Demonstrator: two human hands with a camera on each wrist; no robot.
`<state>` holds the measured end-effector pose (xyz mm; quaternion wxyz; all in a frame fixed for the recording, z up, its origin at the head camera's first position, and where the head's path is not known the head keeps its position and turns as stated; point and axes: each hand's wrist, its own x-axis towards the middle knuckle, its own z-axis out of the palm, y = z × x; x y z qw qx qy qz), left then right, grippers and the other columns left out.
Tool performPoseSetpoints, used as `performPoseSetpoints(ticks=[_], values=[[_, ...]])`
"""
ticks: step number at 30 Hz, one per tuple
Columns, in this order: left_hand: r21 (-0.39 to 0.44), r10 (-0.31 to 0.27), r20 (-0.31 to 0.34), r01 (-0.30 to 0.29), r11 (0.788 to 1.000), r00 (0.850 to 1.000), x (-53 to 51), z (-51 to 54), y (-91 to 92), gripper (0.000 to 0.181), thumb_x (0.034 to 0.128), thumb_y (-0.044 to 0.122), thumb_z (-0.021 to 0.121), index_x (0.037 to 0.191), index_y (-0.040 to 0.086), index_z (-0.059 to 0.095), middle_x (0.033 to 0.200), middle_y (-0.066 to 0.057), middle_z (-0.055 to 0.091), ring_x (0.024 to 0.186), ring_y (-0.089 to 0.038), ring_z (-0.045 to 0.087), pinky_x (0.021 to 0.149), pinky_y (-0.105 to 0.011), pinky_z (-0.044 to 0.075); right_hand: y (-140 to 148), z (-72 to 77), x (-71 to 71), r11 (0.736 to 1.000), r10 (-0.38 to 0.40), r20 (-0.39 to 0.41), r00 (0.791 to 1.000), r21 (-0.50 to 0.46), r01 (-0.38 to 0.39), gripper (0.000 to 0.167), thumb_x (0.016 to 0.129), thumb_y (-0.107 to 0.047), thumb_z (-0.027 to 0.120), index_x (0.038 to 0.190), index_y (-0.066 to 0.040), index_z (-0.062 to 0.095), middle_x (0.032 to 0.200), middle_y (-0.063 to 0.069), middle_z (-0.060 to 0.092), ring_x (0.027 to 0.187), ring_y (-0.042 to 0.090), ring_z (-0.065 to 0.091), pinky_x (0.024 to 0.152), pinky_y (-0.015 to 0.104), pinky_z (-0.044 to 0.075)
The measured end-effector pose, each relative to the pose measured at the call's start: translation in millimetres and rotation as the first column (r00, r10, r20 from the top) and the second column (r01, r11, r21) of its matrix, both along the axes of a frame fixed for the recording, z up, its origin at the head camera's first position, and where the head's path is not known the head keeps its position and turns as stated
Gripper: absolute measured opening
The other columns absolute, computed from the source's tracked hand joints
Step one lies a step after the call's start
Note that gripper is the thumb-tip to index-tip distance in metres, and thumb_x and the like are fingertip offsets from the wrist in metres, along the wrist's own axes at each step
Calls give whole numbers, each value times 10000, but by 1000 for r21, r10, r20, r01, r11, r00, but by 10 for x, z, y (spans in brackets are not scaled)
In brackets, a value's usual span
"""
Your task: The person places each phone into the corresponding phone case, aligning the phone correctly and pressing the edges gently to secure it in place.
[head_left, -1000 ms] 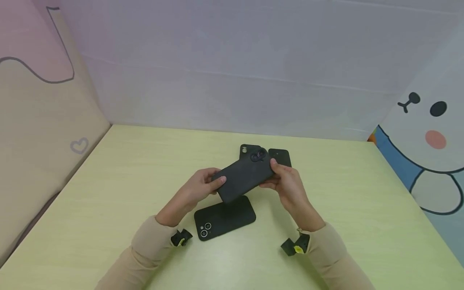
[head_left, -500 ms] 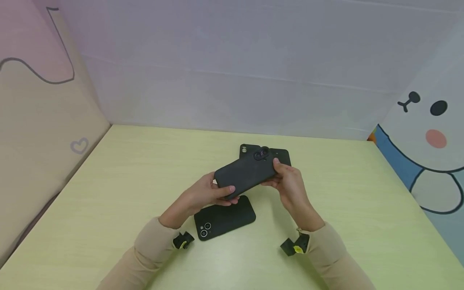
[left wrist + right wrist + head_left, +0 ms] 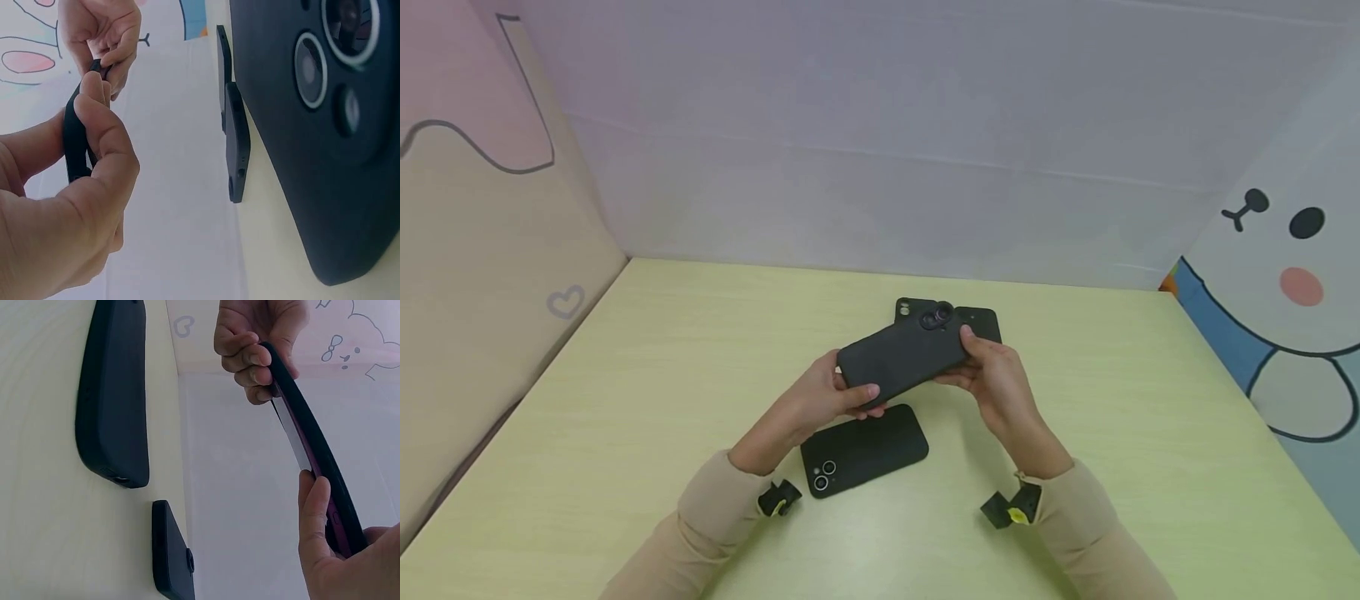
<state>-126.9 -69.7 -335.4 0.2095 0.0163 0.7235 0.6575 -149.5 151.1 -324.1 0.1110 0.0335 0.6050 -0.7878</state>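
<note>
Both hands hold a phone in a black case (image 3: 898, 358) above the table, its camera end up and to the right. My left hand (image 3: 808, 404) pinches the lower left end, thumb on the back. My right hand (image 3: 1000, 383) grips the camera end, thumb on the back and fingers beneath. In the right wrist view, the purple edge of the phone (image 3: 340, 531) shows along the inside of the bowed black case (image 3: 312, 437). Just below the hands, a black phone (image 3: 872, 454) with two ringed lenses lies on the table.
Behind the held phone lie two more dark phones or cases, the left one (image 3: 906, 308) and the right one (image 3: 985, 323), both partly covered. They rest on a pale yellow table (image 3: 700, 333). A white sheet (image 3: 880, 167) stands behind, with printed panels at both sides.
My left hand has shifted from the left end of the phone to its lower corner, its fingers now showing beneath. The held phone has tilted slightly; the right hand stays nearly in place.
</note>
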Motion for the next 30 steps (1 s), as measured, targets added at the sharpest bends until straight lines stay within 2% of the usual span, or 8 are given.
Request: performPoseSetpoints(ticks=[6,11,15,19,25,30], values=[[7,42,-33,-42,999,999,8,29,-14,527,857,21,605,1273,-7,283,1000,-265,649,795,-293,688,772,-392,536,-3,-4,4,996,61,-32,998,59,-59,482,977,-291,412,1224,122,444,794,-23,677,704,129,671,720,289,545],[-19,58,-72,-59,998,996,16,56,-7,516,858,30,607,1269,3,298,952,-255,664,805,-319,683,746,-376,542,-8,-14,4,992,56,-59,997,114,-49,477,979,-292,403,1229,114,440,826,-13,648,706,124,663,722,291,546],[-42,91,-101,-96,995,991,28,74,2,489,857,28,607,1250,8,316,908,-241,676,747,-262,692,696,-332,545,-11,-13,7,985,22,-66,998,171,-10,447,969,-282,436,1183,106,493,803,-6,636,691,120,668,701,286,550],[-59,114,-107,-121,991,988,35,86,7,472,858,31,607,1236,11,325,898,-232,680,724,-229,692,687,-312,541,-21,-8,10,986,0,-62,998,167,11,425,966,-243,450,1177,122,505,783,2,655,676,125,672,712,288,549],[-68,102,-98,-109,992,990,34,82,13,486,858,42,611,1244,17,318,904,-225,681,747,-236,692,717,-340,540,-31,-7,16,988,-39,-56,998,148,46,393,967,-192,446,1167,140,511,747,7,664,653,127,670,710,287,549],[-48,72,-69,-75,996,995,31,70,16,514,856,40,612,1257,11,292,963,-242,668,830,-320,679,759,-350,539,-23,-12,21,989,-75,-45,996,125,80,363,962,-150,452,1167,145,510,709,-4,667,637,127,672,683,289,552]])
